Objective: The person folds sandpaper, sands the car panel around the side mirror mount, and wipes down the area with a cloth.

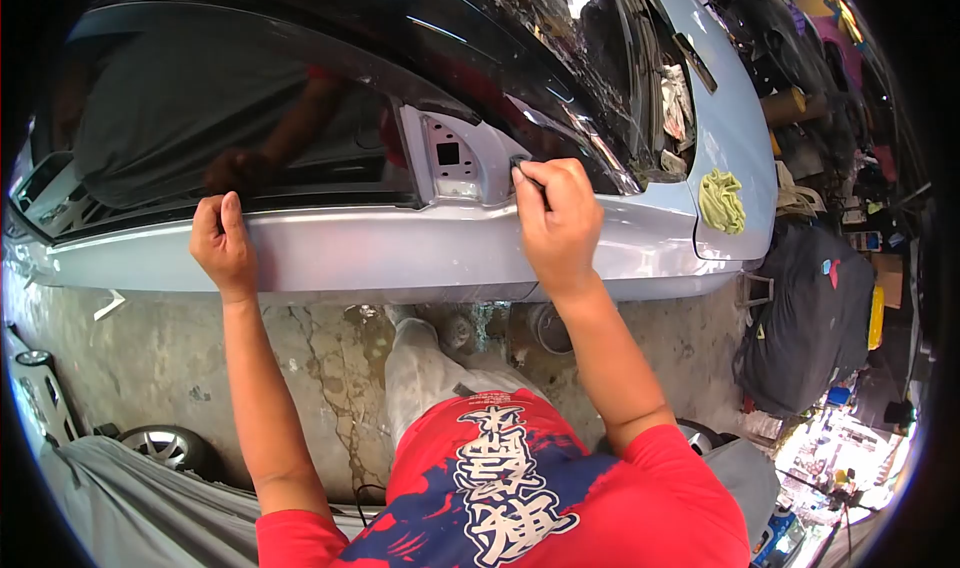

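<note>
Mirror mount point(455, 164), upper centre: bare, no mirror attached. Left hand point(224, 245) and right hand point(561, 225) both pinched; contents unclear.

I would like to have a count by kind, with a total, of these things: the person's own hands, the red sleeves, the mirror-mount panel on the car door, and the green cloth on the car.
Hands: 2 (left hand, right hand)
Red sleeves: 2
Mirror-mount panel: 1
Green cloth: 1
Total: 6
</note>
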Tool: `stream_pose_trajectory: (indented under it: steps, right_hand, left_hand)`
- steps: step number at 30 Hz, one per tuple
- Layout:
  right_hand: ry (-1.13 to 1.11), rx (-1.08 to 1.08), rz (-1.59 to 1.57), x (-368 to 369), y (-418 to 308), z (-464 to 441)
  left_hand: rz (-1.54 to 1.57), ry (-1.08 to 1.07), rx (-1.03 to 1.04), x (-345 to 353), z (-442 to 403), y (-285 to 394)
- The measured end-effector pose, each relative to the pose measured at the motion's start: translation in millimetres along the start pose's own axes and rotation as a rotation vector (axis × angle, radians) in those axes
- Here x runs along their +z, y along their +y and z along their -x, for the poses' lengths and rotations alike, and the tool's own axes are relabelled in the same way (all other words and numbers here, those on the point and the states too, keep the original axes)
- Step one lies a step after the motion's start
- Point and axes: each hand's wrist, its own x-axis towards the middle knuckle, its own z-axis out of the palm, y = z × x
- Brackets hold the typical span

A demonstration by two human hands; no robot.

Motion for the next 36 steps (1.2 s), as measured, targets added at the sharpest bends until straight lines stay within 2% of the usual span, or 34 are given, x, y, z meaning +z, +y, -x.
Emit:
stream_pose_trajectory:
  steps: [3,5,7,9,10,12,13,15,16,20,24,27,30,33,36]
  right_hand:
    - [-0.03,0.117,-0.137,-30,-17,1]
    - [-0.055,0.204,-0.238,-50,-34,11]
    - [-0.111,0.527,-0.465,-65,-54,37]
    - [-0.262,0.606,-0.479,-78,-60,64]
    - [-0.239,0.74,-0.578,-81,-63,80]
    - [-0.183,1.016,-0.78,-84,-66,110]
    - [-0.171,1.038,-0.824,-87,-64,117]
    - [-0.146,1.079,-0.912,-97,-62,125]
    - [-0.158,1.072,-0.932,-105,-62,125]
    - [-0.096,1.083,-1.16,-121,-66,129]
    - [-0.074,1.071,-1.104,-131,-63,138]
    - [-0.097,0.96,-1.017,-138,-52,145]
    - [-0.092,1.014,-1.047,-141,-51,146]
    - [-0.092,0.996,-1.07,-143,-45,144]
    - [-0.065,1.043,-1.13,-145,-44,141]
  left_hand:
    - [0.064,-0.002,-0.051,-2,2,-5]
    - [-0.025,0.027,0.086,2,6,37]
    - [0.114,-0.036,0.06,14,35,80]
    - [0.196,-0.236,0.073,25,74,139]
    - [0.256,-0.281,0.209,37,93,166]
    - [0.329,-0.521,0.148,41,125,218]
    - [0.364,-0.617,0.089,45,137,235]
    - [0.328,-0.702,0.117,53,148,253]
    - [0.372,-0.737,0.033,56,156,253]
    - [0.496,-0.749,-0.066,62,154,259]
    - [0.542,-0.851,-0.162,64,158,270]
    - [0.668,-0.907,-0.379,63,162,280]
    - [0.666,-0.889,-0.416,68,175,276]
    - [0.841,-0.851,-0.603,72,180,269]
    - [0.882,-0.843,-0.751,68,167,274]
